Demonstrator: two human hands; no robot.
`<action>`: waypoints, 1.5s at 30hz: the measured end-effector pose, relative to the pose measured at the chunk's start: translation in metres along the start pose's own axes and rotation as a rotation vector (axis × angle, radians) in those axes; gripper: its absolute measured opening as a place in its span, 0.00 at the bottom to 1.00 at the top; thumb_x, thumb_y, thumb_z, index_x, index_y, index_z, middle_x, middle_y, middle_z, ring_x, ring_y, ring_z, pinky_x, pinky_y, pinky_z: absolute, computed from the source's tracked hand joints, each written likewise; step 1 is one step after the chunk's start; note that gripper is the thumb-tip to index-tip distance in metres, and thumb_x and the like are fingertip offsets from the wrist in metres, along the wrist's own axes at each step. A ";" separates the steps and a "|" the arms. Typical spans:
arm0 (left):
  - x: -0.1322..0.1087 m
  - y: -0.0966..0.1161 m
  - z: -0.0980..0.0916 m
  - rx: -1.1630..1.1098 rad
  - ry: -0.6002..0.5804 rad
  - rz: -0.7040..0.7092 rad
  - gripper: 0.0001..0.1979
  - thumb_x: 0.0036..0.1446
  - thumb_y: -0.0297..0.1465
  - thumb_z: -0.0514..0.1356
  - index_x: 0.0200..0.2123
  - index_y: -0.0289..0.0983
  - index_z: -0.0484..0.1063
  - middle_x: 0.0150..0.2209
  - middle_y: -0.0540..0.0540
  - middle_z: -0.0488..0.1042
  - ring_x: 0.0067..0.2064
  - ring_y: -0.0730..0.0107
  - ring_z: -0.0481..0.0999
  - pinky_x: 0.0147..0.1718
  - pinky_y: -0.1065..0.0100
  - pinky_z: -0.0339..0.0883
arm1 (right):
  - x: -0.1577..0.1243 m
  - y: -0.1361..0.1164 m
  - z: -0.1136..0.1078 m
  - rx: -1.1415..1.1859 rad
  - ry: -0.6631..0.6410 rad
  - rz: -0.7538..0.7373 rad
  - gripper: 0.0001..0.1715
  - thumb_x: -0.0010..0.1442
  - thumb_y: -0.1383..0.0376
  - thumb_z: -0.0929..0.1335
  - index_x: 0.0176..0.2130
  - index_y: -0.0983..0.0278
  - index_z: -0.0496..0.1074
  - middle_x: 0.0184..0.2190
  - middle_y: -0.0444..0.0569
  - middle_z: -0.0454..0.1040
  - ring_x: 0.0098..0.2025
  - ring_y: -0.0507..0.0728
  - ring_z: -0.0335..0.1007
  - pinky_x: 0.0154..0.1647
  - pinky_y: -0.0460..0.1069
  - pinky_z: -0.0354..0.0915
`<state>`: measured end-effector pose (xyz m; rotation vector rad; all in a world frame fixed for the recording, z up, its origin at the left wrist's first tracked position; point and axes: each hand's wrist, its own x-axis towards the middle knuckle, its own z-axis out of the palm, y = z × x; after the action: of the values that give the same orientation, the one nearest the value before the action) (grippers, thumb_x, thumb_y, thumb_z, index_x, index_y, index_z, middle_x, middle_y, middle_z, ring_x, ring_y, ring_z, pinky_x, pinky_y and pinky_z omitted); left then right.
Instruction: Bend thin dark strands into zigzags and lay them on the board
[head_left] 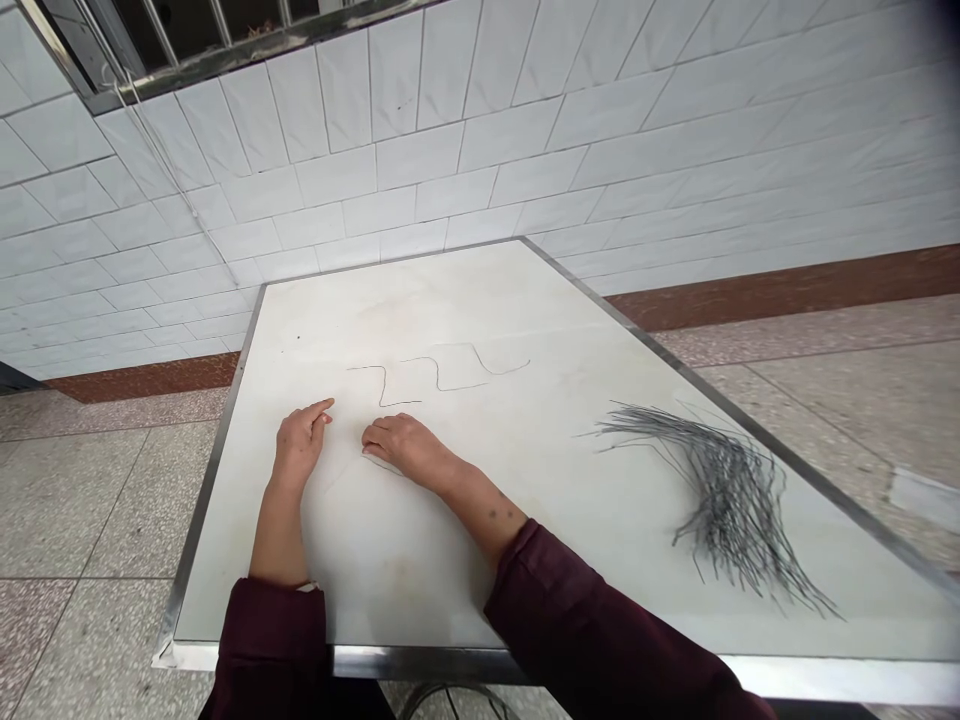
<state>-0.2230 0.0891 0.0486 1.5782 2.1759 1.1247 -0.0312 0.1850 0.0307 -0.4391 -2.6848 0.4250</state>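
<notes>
Three thin dark wires lie in a row on the pale tabletop, each bent into an S or Z shape: a left wire, a middle wire and a right wire. My right hand is just in front of the left one, fingers curled down at the table. Another thin wire shows along the underside of that hand, pinched at the fingertips as far as I can see. My left hand is a short way to the left, its index finger stretched out, with nothing visible in it.
A large loose bundle of grey wires lies on the right part of the table, which has a metal edge. Behind it rises a white tiled wall with a barred window. A coiled thing shows below the front edge.
</notes>
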 end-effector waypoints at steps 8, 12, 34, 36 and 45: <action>0.000 0.002 -0.001 -0.217 0.056 -0.105 0.19 0.60 0.36 0.55 0.53 0.41 0.72 0.39 0.46 0.78 0.42 0.66 0.76 0.43 0.66 0.67 | -0.004 -0.015 -0.021 0.187 -0.282 0.204 0.09 0.55 0.62 0.73 0.33 0.62 0.71 0.35 0.45 0.72 0.35 0.54 0.68 0.32 0.47 0.59; 0.000 0.003 -0.001 -0.284 0.051 -0.140 0.19 0.59 0.36 0.57 0.53 0.40 0.73 0.38 0.46 0.78 0.40 0.67 0.75 0.43 0.66 0.67 | -0.008 -0.016 -0.032 0.254 -0.391 0.201 0.01 0.57 0.66 0.68 0.34 0.61 0.71 0.37 0.45 0.72 0.40 0.55 0.68 0.34 0.47 0.60; -0.004 0.016 0.000 -0.368 -0.305 -0.168 0.24 0.52 0.36 0.63 0.53 0.43 0.72 0.41 0.45 0.76 0.41 0.66 0.75 0.42 0.65 0.68 | 0.002 -0.025 0.000 -0.145 -0.136 0.369 0.07 0.63 0.68 0.62 0.39 0.65 0.69 0.35 0.51 0.73 0.35 0.56 0.69 0.28 0.48 0.56; -0.004 0.016 0.002 -0.409 -0.295 -0.173 0.22 0.53 0.35 0.62 0.53 0.43 0.72 0.41 0.45 0.76 0.42 0.65 0.76 0.42 0.64 0.69 | 0.003 -0.023 0.001 -0.158 -0.045 0.375 0.06 0.64 0.69 0.62 0.39 0.65 0.68 0.33 0.50 0.73 0.33 0.55 0.69 0.27 0.48 0.55; -0.005 0.025 0.002 -0.597 -0.285 -0.223 0.25 0.49 0.33 0.66 0.52 0.38 0.72 0.37 0.44 0.79 0.44 0.63 0.77 0.46 0.60 0.70 | 0.002 -0.021 0.005 -0.192 0.092 0.319 0.06 0.63 0.71 0.60 0.38 0.65 0.66 0.31 0.49 0.72 0.29 0.53 0.65 0.25 0.47 0.51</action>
<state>-0.2025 0.0889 0.0638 1.1202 1.5813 1.2333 -0.0397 0.1656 0.0344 -0.9269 -2.5804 0.2272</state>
